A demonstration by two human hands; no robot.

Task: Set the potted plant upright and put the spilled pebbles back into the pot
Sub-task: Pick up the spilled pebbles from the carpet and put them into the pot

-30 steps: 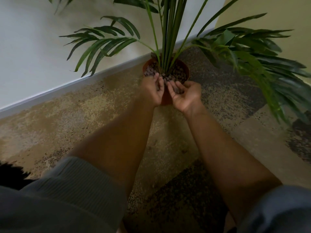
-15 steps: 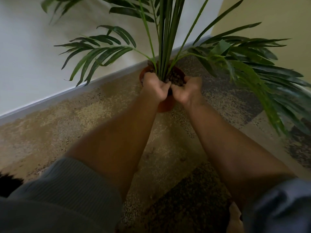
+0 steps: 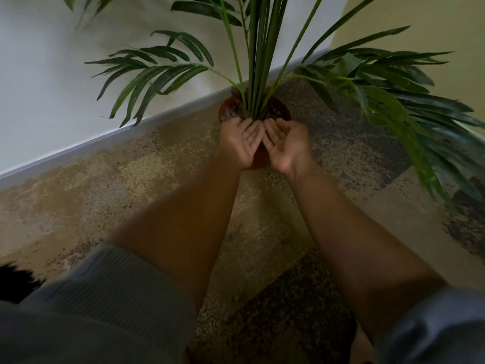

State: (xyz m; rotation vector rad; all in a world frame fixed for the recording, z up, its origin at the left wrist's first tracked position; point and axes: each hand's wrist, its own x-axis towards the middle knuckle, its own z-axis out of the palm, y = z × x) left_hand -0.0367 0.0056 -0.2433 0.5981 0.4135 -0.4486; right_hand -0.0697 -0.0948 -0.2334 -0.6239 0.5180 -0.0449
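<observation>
A small brown pot (image 3: pixel 225 106) stands upright on the carpet near the baseboard, with a tall green palm plant (image 3: pixel 259 48) rising from it. Brown pebbles (image 3: pixel 231 112) fill the pot around the stems. My left hand (image 3: pixel 240 144) and my right hand (image 3: pixel 287 144) are side by side just in front of the pot, palms up and fingers apart, fingertips at the near rim. Both palms look empty. The hands hide the pot's front wall.
A white wall with a grey baseboard (image 3: pixel 78 151) runs diagonally behind the pot. Long fronds (image 3: pixel 409 122) spread low over the carpet on the right. Patchy beige and dark carpet (image 3: pixel 147 185) covers the floor in front.
Both hands held pebbles, tipped over the pot rim as fists, and now lie open and palm-up with nothing in them. The view shifted slightly upward.
</observation>
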